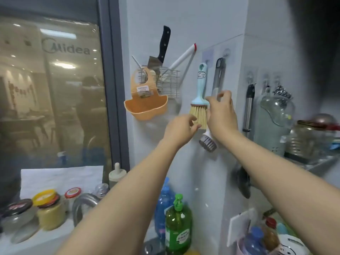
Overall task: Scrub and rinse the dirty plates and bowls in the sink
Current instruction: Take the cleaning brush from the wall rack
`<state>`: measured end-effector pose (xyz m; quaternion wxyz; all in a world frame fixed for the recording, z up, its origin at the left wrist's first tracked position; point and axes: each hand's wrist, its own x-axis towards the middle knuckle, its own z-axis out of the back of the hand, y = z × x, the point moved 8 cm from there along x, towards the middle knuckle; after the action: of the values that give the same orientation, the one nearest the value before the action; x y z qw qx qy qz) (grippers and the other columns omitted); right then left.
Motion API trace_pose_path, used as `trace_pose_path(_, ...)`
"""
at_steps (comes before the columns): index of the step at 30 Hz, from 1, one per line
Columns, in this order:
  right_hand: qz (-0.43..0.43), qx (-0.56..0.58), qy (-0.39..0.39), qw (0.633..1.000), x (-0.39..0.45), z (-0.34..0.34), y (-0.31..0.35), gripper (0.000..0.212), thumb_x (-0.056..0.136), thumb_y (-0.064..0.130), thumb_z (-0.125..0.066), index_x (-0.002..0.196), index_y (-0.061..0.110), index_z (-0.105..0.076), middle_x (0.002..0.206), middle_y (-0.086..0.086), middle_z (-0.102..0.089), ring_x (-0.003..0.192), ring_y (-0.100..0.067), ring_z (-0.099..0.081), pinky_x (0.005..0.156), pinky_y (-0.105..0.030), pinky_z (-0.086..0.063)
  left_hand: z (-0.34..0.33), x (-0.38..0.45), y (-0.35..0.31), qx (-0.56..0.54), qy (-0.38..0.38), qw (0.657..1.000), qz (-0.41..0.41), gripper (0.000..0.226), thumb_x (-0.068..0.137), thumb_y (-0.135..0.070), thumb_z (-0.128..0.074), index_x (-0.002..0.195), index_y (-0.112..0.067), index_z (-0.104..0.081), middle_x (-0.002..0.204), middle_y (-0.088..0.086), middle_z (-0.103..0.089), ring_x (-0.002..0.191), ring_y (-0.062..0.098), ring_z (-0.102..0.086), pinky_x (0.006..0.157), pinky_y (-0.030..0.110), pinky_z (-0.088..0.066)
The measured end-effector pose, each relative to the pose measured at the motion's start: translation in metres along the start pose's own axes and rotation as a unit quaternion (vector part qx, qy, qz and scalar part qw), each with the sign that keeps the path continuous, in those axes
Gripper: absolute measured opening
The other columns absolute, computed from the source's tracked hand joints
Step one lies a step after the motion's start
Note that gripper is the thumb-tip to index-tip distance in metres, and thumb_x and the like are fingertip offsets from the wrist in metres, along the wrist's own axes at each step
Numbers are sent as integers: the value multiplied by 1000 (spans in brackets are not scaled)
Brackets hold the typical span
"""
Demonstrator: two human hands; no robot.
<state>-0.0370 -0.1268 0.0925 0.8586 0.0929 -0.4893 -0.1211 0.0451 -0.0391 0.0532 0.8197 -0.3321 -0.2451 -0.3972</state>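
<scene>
- Both hands reach up to the white wall ahead, where brushes hang from hooks.
- The left hand (pixel 181 130) has its fingertips on the lower edge of the tan bristles of a light-blue-handled brush (pixel 200 94).
- The right hand (pixel 221 112) is raised just right of that brush, with curled fingers at the clear handle of a dish brush (pixel 211 133) whose grey round head shows below the wrist.
- Left of the brushes, a wire rack (pixel 168 82) holds a black-handled cleaver (pixel 160 50), and an orange holder (pixel 146 102) hangs on it.
- Near, low in the view, stand a green soap bottle (pixel 178 225) and jars (pixel 49 208) by a window (pixel 51 89).
</scene>
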Motion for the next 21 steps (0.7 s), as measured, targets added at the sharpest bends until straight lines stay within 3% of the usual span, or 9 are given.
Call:
trace_pose_path(3,-21,12,9,1000,9,2,-9,34,97,15,-43,130,10,-51,134,-9,-36,119,-30,-42,84,-30,-33,-18,9,-7,-96,13,995,31,34,88,-30,-65,117,-12,-67,105,5,-71,101,23,-63,86,34,-50)
trace_pose_path(7,1,-35,16,999,14,4,-10,35,96,10,-43,130,11,-53,129,-15,-42,112,-36,-50,90,-38,-41,-27,16,-13,-150,-13,987,62,27,85,-27,-66,108,-13,-69,89,1,-69,89,22,-63,74,32,-49)
trace_pose_path(13,-7,5,1,1000,17,8,-8,36,94,8,-44,128,13,-55,125,-12,-48,108,-33,-52,86,-35,-41,-25,17,-14,-150,-22,986,64,17,85,-27,-61,96,-16,-69,75,-3,-64,82,26,-63,69,36,-51)
trace_pose_path(18,-7,49,-20,999,22,18,2,37,94,8,-45,129,12,-56,125,-11,-47,106,-31,-54,88,-38,-44,-7,13,-22,-150,-44,986,51,20,89,-25,-58,103,-14,-68,70,-2,-63,81,27,-62,70,34,-47)
trace_pose_path(21,-1,47,-29,998,25,24,11,38,94,6,-45,130,13,-55,126,-10,-46,106,-30,-54,88,-37,-44,5,14,-23,-160,-64,983,62,18,87,-22,-60,99,-13,-69,76,3,-68,83,27,-63,72,36,-50)
